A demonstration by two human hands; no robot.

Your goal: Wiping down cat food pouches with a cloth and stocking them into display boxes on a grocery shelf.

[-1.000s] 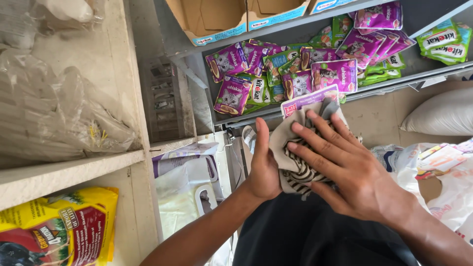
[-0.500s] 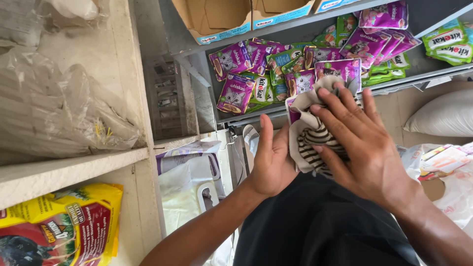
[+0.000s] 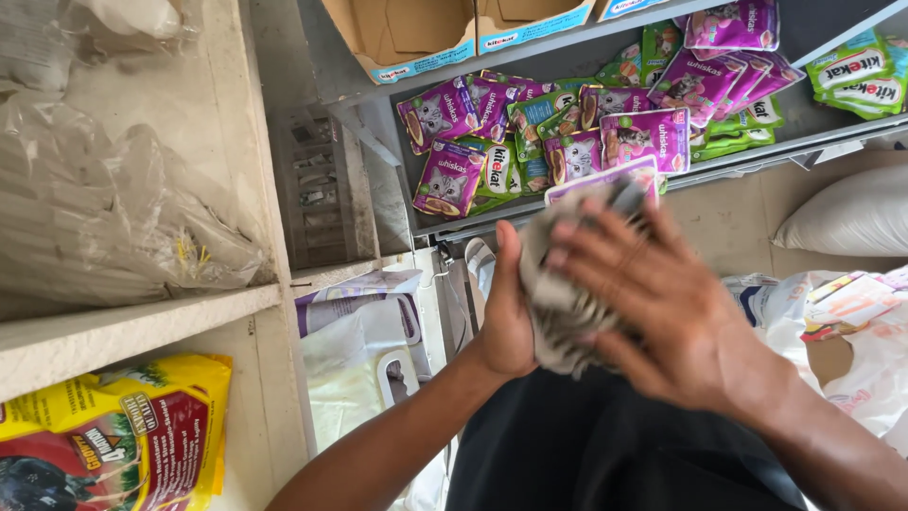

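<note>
Both hands are working at chest height, in front of the grey metal shelf [image 3: 416, 203]. The left hand [image 3: 506, 317] is bracing a purple flat pet-food pouch [image 3: 605, 178] from the side, thumb up, its other fingers hidden behind. The right hand [image 3: 662, 308] is pressing a crumpled grey-and-white striped cloth [image 3: 558, 303] against the pouch; its fingers [image 3: 605, 237] are spread, blurred with motion.

Step in hand, as I judge it: wiping the pouch with the cloth. Most of the pouch is covered; only its top edge is showing above the cloth.

On the shelf just beyond, a loose pile of purple and green pet-food pouches [image 3: 530, 142] is lying.

Next move would call for a firm left-hand hold and the covered face turned out.
</note>
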